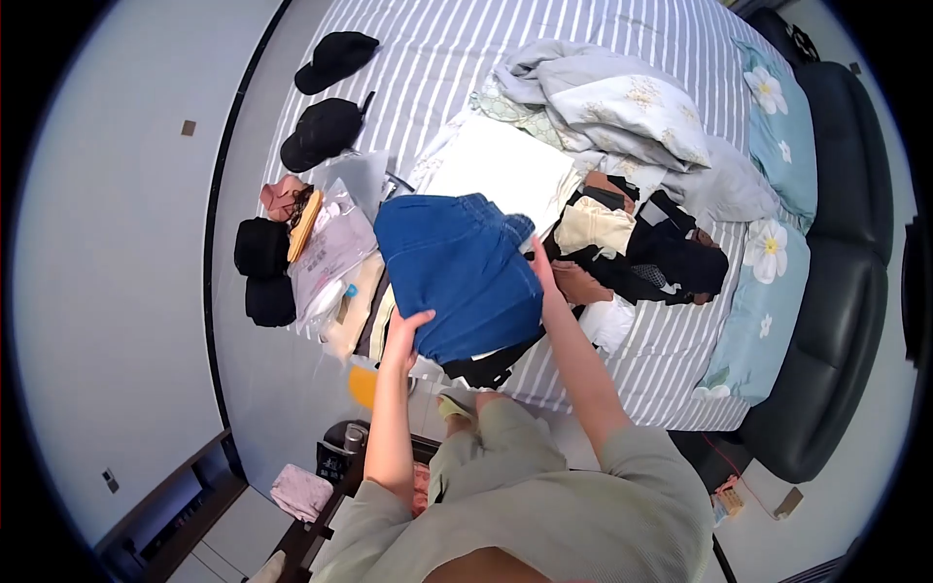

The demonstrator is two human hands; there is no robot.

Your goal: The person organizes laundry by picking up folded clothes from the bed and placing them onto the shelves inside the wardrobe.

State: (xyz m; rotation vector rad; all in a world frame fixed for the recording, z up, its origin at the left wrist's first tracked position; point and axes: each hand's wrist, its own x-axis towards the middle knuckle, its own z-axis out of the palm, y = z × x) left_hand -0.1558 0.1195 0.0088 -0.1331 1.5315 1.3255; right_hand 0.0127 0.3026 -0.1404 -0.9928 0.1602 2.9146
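Note:
A blue denim garment (pixel 452 272), shaped like a skirt with a gathered edge at its upper right, is held between my hands over the bed. My left hand (pixel 406 335) grips its lower left edge, thumb on top and fingers hidden underneath. On the opposite side my right hand (pixel 541 267) is closed on the right edge, its fingers partly out of sight. Behind the denim lies a white cloth (pixel 501 170). Below it, black clothing (pixel 483 370) shows. To the right is a pile of dark clothes (pixel 680 257) with a cream garment (pixel 595 226) on it.
Black caps (pixel 326 133) and clear plastic bags (pixel 335 238) lie along the bed's left side. A crumpled grey quilt (pixel 622 97) is at the back. Teal flowered pillows (pixel 753 301) rest against the black headboard (pixel 826 291). A yellow round object (pixel 362 387) is below the bed edge.

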